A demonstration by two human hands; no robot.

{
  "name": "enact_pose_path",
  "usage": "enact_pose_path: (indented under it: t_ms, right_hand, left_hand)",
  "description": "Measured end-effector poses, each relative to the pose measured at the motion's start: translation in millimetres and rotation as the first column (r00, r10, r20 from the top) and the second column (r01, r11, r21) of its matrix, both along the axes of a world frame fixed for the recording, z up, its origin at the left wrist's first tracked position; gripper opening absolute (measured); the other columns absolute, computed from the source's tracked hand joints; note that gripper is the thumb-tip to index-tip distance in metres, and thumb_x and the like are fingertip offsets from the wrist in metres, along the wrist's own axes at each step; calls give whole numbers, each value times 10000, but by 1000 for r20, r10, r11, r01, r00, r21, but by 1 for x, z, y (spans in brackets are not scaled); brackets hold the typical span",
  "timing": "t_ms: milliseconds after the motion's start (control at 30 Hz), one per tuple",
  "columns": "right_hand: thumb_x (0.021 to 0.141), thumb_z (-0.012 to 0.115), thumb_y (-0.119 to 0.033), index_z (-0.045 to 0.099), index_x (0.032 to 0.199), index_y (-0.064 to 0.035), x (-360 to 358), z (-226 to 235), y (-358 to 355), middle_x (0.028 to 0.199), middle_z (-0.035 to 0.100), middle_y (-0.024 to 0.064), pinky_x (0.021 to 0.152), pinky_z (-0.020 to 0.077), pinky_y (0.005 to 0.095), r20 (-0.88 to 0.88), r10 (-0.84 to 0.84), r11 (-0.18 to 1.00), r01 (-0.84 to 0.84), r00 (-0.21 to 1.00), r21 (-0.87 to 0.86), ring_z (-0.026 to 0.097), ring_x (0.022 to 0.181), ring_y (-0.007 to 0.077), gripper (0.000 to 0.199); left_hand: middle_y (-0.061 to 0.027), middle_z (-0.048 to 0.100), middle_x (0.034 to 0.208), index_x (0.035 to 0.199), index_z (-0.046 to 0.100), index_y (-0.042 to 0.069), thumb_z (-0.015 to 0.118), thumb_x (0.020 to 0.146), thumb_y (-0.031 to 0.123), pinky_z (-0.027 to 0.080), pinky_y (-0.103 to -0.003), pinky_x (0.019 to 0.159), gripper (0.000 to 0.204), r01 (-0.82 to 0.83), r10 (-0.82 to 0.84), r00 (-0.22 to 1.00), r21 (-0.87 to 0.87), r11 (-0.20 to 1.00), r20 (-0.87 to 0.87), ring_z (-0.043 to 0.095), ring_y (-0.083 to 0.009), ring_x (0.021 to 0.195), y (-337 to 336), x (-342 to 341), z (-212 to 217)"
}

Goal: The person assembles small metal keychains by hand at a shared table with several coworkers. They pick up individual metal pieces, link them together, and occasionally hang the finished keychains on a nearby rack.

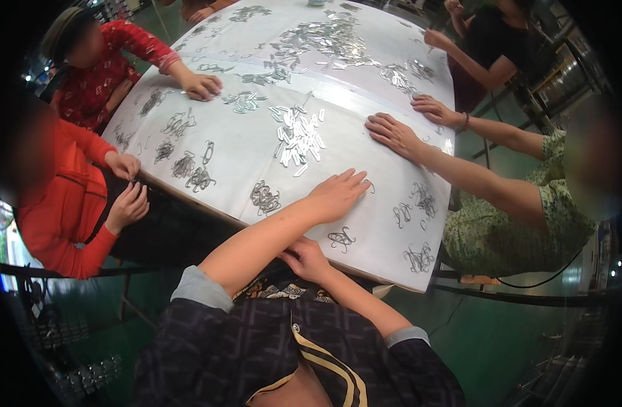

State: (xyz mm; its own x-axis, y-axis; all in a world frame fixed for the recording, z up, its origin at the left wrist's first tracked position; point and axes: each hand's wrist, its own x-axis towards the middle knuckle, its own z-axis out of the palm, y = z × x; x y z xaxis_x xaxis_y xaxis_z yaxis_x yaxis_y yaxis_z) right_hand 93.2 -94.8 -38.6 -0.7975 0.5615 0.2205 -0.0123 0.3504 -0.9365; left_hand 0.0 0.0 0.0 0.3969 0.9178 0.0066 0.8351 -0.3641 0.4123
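My left hand (339, 196) lies palm down on the white-covered table (328, 152), its fingers stretched toward a small dark bent wire hook (372, 187) by the fingertips. Whether it touches the hook is unclear. My right hand (307, 260) is at the table's near edge, just beyond my left forearm, with fingers curled together; anything in them is too small to make out. A small pile of bent wire hooks (341, 238) lies between my hands and the near corner. Left of my forearm sits a denser pile of hooks (265, 197). Shiny flat silver pieces (301, 139) are heaped beyond my left hand.
On the right, a person in a green patterned top rests both hands (395, 136) on the table, near more hook piles (419, 258). To the left, a person in orange-red holds both hands (126, 197) together. A red-sleeved hand (201, 85) reaches in. Larger silver heap (324, 41) lies far off.
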Motion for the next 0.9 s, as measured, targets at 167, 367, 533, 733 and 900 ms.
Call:
enact_pose_path:
  t_ms: [167,367,533,733,900]
  right_hand:
    - [808,687,-55,655,1073,-58,7,0,-9,1000,663,155,753,526,384,-8,-22,994,23,1000,108,654,867,342,267]
    - [801,687,-60,657,936,-35,3,-4,10,883,637,122,690,506,391,-19,19,998,-18,1000,56,633,797,311,140]
    - [804,682,-66,647,861,-44,3,4,4,825,599,113,661,493,387,-60,25,996,-20,998,92,612,756,309,71]
    - [789,701,-40,665,857,-40,2,3,4,802,609,94,637,495,351,-39,8,995,-4,999,103,620,714,276,77]
    - [789,697,-34,671,879,-45,2,-3,5,836,626,102,643,505,353,-76,14,992,-5,997,124,624,718,284,94]
  left_hand:
    - [-123,338,1511,1406,422,89,468,863,42,384,-394,1077,547,149,-133,958,46,988,-252,324,-332,1392,7,23,-14]
    - [-115,421,1460,1333,505,68,500,827,11,457,-377,1008,509,84,-83,995,8,996,-62,382,-258,1368,-3,-19,-11]
    - [-130,599,1238,1196,599,44,572,794,-7,516,-376,899,406,-142,131,988,170,975,76,568,-292,1148,-27,-70,0]
    - [-105,662,914,916,675,24,634,798,46,524,-396,735,127,-343,325,937,165,925,126,641,-303,840,-29,-85,19]
    - [-97,648,863,861,681,34,652,762,63,526,-389,723,107,-147,120,983,211,966,138,635,-288,832,-17,-43,-2]
